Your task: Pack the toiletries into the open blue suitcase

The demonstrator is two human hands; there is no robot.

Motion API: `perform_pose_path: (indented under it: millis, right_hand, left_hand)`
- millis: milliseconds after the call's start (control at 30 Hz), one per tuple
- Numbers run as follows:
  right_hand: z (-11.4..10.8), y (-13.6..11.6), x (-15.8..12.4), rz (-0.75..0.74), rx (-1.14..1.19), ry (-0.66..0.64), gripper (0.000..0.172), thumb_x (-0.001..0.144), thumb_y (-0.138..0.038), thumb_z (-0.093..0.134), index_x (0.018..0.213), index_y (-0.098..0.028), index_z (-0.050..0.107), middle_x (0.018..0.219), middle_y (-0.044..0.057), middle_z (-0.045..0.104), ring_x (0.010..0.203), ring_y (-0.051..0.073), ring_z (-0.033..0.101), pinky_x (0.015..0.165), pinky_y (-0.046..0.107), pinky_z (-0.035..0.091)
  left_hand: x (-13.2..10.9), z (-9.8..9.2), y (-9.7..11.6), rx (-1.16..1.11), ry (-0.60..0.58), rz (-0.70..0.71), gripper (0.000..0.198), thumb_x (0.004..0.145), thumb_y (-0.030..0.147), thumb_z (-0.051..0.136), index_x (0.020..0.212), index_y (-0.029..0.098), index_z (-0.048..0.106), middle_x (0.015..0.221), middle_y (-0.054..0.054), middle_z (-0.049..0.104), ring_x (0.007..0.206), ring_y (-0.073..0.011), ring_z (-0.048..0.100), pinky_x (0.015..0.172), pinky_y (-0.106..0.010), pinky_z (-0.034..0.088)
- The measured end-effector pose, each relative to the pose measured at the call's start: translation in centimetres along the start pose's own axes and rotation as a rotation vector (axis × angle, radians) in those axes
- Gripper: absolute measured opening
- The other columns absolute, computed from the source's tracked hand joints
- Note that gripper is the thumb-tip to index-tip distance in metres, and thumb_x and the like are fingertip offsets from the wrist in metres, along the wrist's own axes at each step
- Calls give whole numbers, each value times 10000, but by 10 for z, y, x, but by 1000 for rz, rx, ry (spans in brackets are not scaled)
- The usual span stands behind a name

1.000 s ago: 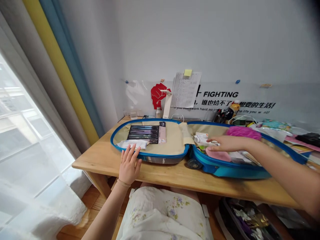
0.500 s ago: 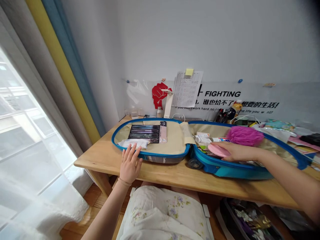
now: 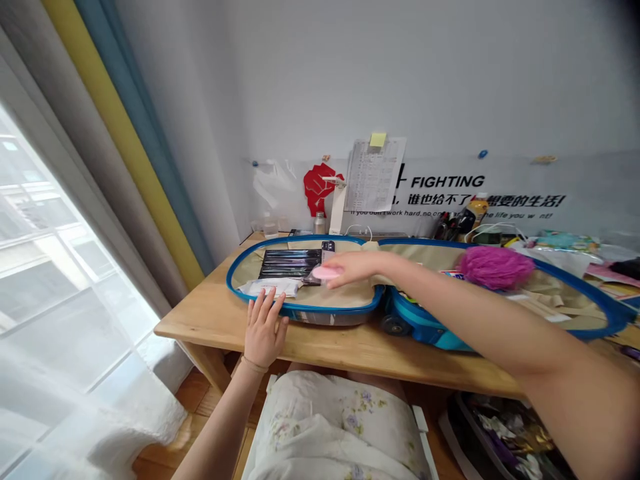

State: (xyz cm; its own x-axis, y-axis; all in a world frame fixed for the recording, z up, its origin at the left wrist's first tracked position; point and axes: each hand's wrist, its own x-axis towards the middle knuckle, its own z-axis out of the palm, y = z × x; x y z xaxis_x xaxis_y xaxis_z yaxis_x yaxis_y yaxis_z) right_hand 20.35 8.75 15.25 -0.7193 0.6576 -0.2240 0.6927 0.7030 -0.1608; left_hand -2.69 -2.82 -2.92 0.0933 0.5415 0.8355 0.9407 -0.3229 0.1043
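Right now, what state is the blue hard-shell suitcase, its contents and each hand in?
Blue hard-shell suitcase: open flat on the wooden desk.
Right hand: closed on the flat pink oval object, over the left half.
Left hand: open, fingers spread on the suitcase rim.
Black rectangular pack: lying flat in the left half.
Magenta fluffy puff: resting in the right half.

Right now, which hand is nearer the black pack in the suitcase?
Right. The right hand, holding a pink thing, is at the black pack's right end; the left hand rests at the suitcase rim, in front of it.
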Motion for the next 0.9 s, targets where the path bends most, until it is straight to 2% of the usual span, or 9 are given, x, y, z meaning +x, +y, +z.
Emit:
perform_pose_path:
  millis: [133,267,367,500,667,800,900]
  right_hand:
    - [30,-14,32,-7,24,-86,742,795,-677,510,1339,-174,555,1329,158,589,1179,325,575,982,424,454]
    - [38,-15,31,-114,74,-122,600,941,-566,287,1318,-208,585,1352,102,588,1236,262,548,1059,382,404]
    - [38,-10,25,-187,119,-160,532,953,-502,330,1341,-229,572,1404,50,553,1287,225,512,1108,338,361]
    - [48,-5,31,-207,166,-187,484,937,-426,425,1363,-234,550,1460,27,488,1323,220,485,1126,334,349]
    - [63,-19,48,-206,182,-136,469,930,-450,442,1350,-276,559,1443,13,508,1313,220,497,1123,357,355]
    - [51,-23,44,-167,162,-71,475,909,-478,471,1316,-266,592,1404,21,552,1287,212,523,1100,328,386]
    - [22,8,19,-58,121,64,555,909,-490,454,1399,-235,505,1475,46,471,1350,219,453,1130,334,349]
  left_hand:
    - [0,0,0,4,-13,0,515,946,251,430,1460,222,411,1470,-110,463,1432,-271,299,1173,-480,209]
    - [-1,1,0,3,-15,-2,511,947,252,428,1456,216,417,1475,-114,456,1435,-270,292,1174,-478,207]
    - [-1,1,1,3,-11,1,502,949,251,428,1449,206,426,1474,-119,456,1438,-268,286,1173,-476,209]
    - [0,1,1,0,-14,-12,503,946,264,429,1447,213,432,1468,-117,464,1435,-273,292,1172,-486,211]
    - [-1,1,1,1,-9,-3,514,947,260,427,1459,211,415,1473,-120,457,1436,-274,289,1170,-489,214]
    - [-1,1,1,3,-9,1,522,947,254,427,1468,216,399,1474,-117,455,1439,-272,284,1172,-489,209]
    - [-1,1,0,6,-10,-1,524,949,250,426,1471,218,392,1477,-115,452,1439,-269,282,1174,-482,208]
